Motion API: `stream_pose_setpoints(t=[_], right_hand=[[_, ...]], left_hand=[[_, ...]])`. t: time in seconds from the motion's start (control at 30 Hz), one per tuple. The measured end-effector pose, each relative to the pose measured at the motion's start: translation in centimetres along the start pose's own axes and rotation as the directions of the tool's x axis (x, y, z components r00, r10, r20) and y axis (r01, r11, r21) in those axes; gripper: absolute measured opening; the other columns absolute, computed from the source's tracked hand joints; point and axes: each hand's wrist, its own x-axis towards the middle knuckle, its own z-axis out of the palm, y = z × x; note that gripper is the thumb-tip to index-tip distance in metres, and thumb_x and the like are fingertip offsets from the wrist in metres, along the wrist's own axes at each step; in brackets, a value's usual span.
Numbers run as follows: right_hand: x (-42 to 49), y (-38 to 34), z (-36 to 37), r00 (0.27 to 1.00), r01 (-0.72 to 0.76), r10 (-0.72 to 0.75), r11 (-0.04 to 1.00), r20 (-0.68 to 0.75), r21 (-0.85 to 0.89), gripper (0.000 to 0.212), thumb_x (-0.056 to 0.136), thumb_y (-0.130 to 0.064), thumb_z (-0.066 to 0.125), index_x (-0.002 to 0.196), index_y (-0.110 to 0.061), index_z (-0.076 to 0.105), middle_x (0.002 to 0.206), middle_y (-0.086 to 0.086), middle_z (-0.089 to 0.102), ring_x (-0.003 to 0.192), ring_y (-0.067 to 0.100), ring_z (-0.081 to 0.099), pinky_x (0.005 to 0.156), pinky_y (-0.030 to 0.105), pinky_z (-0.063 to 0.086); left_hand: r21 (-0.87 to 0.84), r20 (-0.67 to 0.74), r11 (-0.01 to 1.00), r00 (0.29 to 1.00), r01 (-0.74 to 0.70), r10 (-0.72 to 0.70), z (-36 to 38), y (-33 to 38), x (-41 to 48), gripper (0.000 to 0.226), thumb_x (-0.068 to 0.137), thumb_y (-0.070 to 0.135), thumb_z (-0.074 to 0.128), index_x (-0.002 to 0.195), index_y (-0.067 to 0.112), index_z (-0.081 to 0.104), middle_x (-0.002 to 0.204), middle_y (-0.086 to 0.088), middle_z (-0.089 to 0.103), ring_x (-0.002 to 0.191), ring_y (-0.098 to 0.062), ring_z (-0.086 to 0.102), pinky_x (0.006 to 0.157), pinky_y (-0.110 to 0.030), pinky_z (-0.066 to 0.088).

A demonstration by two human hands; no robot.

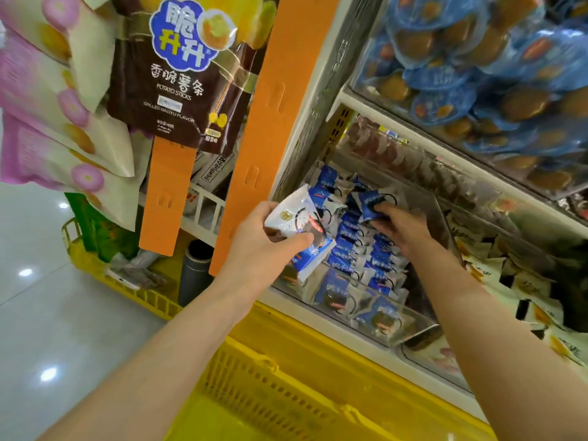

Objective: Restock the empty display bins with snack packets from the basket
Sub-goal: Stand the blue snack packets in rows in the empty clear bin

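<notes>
Nearest me sits the yellow basket (286,393), just below the front wall of the clear bin (424,331), with both my forearms reaching over it. My left hand (264,237) hangs at the bin's left front corner, thumb and curled fingers pinching a small stack of packets (296,218). My right hand (401,227) is inside the bin, toward its back, thumb and fingertips pinching one blue packet (372,202) above the rows of packets (353,249) that fill most of the bin.

To do this step well, I judge the packet should go in upright, printed face forward, in line with the row beneath it. The right hand should then nudge the row back before taking the next one from the left. A light grip matters, since these look easy to crush.

They are small pillow packs, glossy white and blue with a dark round biscuit pictured and crimped ends. The film looks slippery, so I would feed them singly rather than drop the whole stack
</notes>
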Motion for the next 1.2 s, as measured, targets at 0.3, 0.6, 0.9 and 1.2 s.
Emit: stream_pose_setpoints(t=[0.3, 0.6, 0.9, 1.2], right_hand=[[4.5, 1.3, 1.9, 0.976, 0.127, -0.204, 0.807, -0.071, -0.577, 0.052, 0.086, -0.036, 0.065, 0.125, -0.006, 0.050, 0.122, 0.013, 0.058, 0.107, 0.027, 0.056, 0.082, 0.030, 0.043], [4.5, 1.0, 1.6, 0.994, 0.049, -0.105, 0.736, -0.042, -0.675, 0.037, 0.088, -0.041, 0.060, 0.073, -0.008, 0.051, 0.091, 0.015, 0.062, 0.075, 0.024, 0.060, 0.067, 0.031, 0.048], [-4.6, -0.4, 1.0, 0.923, 0.367, -0.343, 0.639, 0.176, -0.676, 0.047, 0.097, -0.040, 0.043, 0.119, 0.000, 0.052, 0.119, 0.025, 0.058, 0.109, 0.038, 0.056, 0.094, 0.046, 0.046], [-14.5, 0.8, -0.4, 0.782, 0.473, -0.239, 0.829, 0.575, -0.299, 0.033, 0.082, -0.021, 0.070, 0.114, -0.018, 0.060, 0.104, -0.003, 0.069, 0.077, 0.012, 0.069, 0.070, 0.022, 0.056]], left_hand=[[-0.015, 0.021, 0.998, 0.998, -0.058, 0.058, -0.2, -0.4, 1.3, 0.032, 0.074, 0.014, 0.075, 0.089, 0.036, 0.057, 0.083, 0.020, 0.069, 0.083, 0.002, 0.066, 0.070, -0.022, 0.057], [-0.010, -0.005, 0.998, 0.998, -0.066, 0.066, -0.1, -0.5, 1.2, 0.032, 0.074, 0.013, 0.075, 0.091, 0.033, 0.057, 0.094, 0.011, 0.069, 0.088, -0.003, 0.067, 0.072, -0.025, 0.058], [-0.097, -0.024, 0.995, 1.000, -0.018, 0.016, 0.3, -0.8, 0.4, 0.027, 0.083, 0.013, 0.067, 0.093, 0.032, 0.049, 0.098, 0.007, 0.064, 0.088, -0.005, 0.066, 0.073, -0.024, 0.056], [-0.007, 0.015, 0.996, 0.996, -0.091, 0.092, 1.8, -0.4, -1.2, 0.016, 0.091, 0.013, 0.057, 0.096, 0.026, 0.048, 0.100, 0.006, 0.060, 0.084, -0.002, 0.065, 0.071, -0.024, 0.057]])
